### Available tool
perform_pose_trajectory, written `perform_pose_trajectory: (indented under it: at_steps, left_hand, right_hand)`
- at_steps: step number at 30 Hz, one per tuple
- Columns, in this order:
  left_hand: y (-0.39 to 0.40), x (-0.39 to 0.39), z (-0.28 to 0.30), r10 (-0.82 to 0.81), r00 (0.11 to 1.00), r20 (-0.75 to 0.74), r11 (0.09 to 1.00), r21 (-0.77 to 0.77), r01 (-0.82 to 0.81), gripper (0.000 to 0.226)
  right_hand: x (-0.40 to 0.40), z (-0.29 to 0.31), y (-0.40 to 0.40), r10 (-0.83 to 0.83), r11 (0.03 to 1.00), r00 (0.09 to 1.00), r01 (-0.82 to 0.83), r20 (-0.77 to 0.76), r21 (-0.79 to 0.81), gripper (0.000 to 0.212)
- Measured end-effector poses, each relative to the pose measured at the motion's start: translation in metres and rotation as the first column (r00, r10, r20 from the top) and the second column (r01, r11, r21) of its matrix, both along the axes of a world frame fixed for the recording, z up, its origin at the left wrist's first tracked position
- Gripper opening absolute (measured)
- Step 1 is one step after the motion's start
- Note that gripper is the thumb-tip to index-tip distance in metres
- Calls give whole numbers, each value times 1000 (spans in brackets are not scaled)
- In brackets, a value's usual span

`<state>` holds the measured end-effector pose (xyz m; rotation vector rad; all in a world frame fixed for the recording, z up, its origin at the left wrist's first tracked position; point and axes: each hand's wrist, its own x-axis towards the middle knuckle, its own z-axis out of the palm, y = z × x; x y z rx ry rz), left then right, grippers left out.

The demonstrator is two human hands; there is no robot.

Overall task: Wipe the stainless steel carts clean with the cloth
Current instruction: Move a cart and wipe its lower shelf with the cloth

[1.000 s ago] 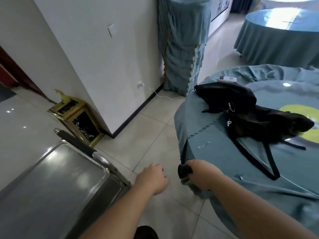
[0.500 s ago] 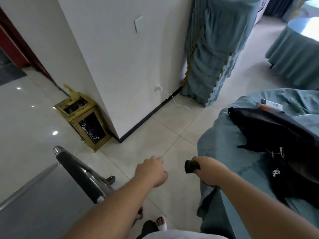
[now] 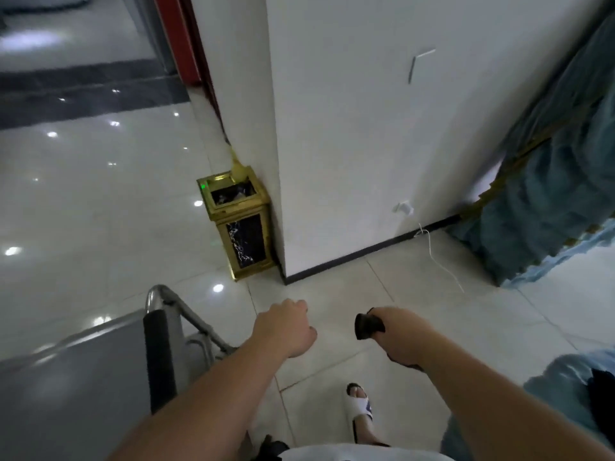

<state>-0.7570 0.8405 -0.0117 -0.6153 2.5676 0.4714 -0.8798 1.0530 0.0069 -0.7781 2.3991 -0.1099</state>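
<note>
Right hand [image 3: 401, 337] in the lower middle of the frame, fingers closed tight on a small dark crumpled cloth [image 3: 367, 325] poking out to the left of the fist. Left hand [image 3: 285, 329] just beside it, fingers curled shut into a loose fist, holding nothing. Shiny grey stainless steel cart [image 3: 71, 377] in the lower left, with a black padded handle bar [image 3: 159, 359]. Gold square bin [image 3: 238, 224] against the white wall corner [image 3: 332, 134], middle of the frame. White sandal [image 3: 359, 410] on the pale tiled floor [image 3: 100, 201], near the bottom.
</note>
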Motion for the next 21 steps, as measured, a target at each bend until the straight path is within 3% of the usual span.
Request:
perform_pose_trajectory:
  at_steps: [7, 11, 15, 21]
  left_hand:
    - [-52, -47, 12, 382, 924, -19, 922, 77, -379, 50]
    - [-88, -45, 17, 573, 819, -13, 818, 65, -571, 48]
    - [-133, -39, 10, 678, 735, 6, 733, 52, -678, 46]
    - [-230, -45, -17, 758, 652, -5, 651, 63, -757, 56]
  right_hand:
    - [-111, 9, -110, 311, 944, 946, -296, 91, -144, 7]
    - [-136, 0, -172, 420, 906, 902, -410, 103, -107, 9]
    - [-146, -16, -242, 573, 820, 815, -567, 92, -84, 10]
    - [-159, -26, -370, 656, 755, 751, -654, 75, -52, 23]
